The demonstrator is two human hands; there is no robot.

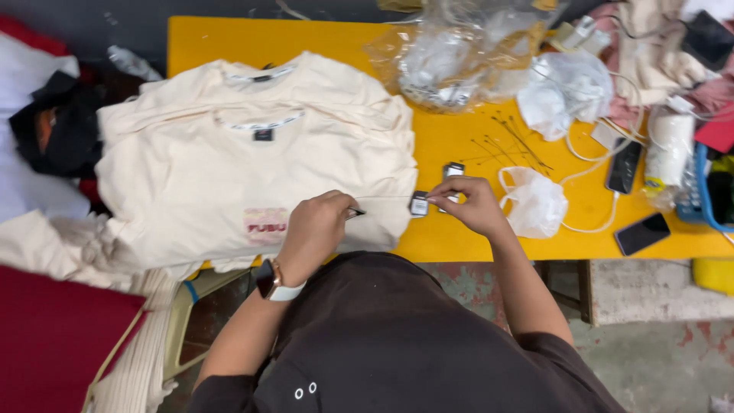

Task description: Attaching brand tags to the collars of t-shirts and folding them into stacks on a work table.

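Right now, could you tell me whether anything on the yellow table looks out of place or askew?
Mostly clutter: thin black tag pins lie scattered loose on the table, a white cable trails across it, and the shirt stack overhangs the near edge. Nothing looks spilled or damaged.

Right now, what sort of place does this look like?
Likely a garment finishing or packing workshop: a stack of folded cream T-shirts on a yellow table, small hang tags, and loose clear plastic bags.
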